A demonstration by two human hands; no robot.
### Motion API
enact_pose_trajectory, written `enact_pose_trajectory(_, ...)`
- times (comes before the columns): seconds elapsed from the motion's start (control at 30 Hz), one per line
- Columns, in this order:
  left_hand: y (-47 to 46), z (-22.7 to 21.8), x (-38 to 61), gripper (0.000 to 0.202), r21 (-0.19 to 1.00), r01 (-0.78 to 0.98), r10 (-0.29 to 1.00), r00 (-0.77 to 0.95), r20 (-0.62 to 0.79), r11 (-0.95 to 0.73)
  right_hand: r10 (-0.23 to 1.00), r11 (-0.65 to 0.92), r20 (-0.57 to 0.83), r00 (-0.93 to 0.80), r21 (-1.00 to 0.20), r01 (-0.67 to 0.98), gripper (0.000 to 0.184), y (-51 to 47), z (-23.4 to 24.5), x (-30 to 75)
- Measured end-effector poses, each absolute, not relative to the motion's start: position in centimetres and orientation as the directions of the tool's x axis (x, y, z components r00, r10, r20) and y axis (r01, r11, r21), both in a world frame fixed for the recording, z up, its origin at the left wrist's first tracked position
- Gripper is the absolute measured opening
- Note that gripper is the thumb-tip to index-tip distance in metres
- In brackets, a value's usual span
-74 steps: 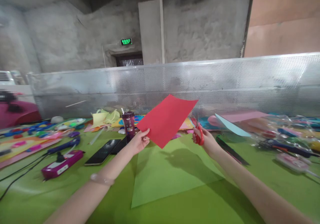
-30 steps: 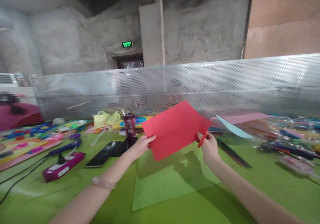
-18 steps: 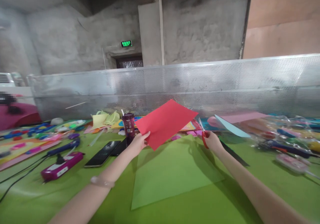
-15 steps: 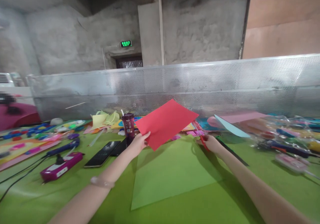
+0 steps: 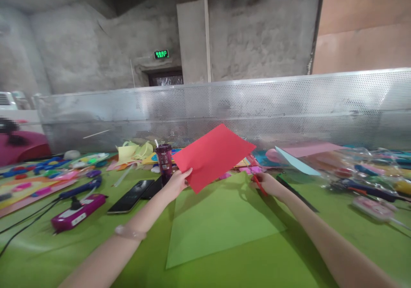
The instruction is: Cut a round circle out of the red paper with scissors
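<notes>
My left hand (image 5: 177,181) pinches the lower corner of a red paper sheet (image 5: 214,155) and holds it tilted above the table. My right hand (image 5: 269,182) is low, near the far edge of a light green sheet (image 5: 218,217) lying flat. Its fingers are closed around red-handled scissors (image 5: 257,182), whose blades point toward the red sheet's right corner. The scissors sit close to the table surface.
A purple cup (image 5: 164,159), a black phone (image 5: 131,195) and a magenta power strip (image 5: 78,211) with cables lie to the left. Coloured papers and craft pieces crowd the far edge. A black ruler (image 5: 297,187) and packaged items (image 5: 369,181) lie right. A perforated metal barrier (image 5: 289,104) runs behind.
My right hand let go of the red sheet's right edge and dropped with the scissors down to the table. The left hand kept the red sheet raised.
</notes>
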State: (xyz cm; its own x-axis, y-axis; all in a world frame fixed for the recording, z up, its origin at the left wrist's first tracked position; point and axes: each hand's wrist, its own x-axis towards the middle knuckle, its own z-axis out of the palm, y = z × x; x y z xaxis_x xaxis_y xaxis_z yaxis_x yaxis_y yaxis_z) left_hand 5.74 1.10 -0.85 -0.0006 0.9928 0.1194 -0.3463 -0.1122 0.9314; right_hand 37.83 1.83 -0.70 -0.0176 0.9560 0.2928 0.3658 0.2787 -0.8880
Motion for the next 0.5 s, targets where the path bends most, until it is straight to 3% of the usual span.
enact_pose_trajectory(0.1, 0.9, -0.69, 5.86, 0.029, 0.93, -0.351, 0.993, -0.007, 0.115, -0.11, 0.966, 0.258, 0.248, -0.072, -0.902, 0.347, 0.02, 1.76, -0.6, 37.77)
enact_pose_trajectory(0.5, 0.83, -0.76, 5.83, 0.026, 0.928, -0.355, 0.992, 0.002, 0.124, -0.115, 0.962, 0.264, 0.274, -0.005, -0.922, 0.283, 0.024, 2.22, -0.98, 37.91)
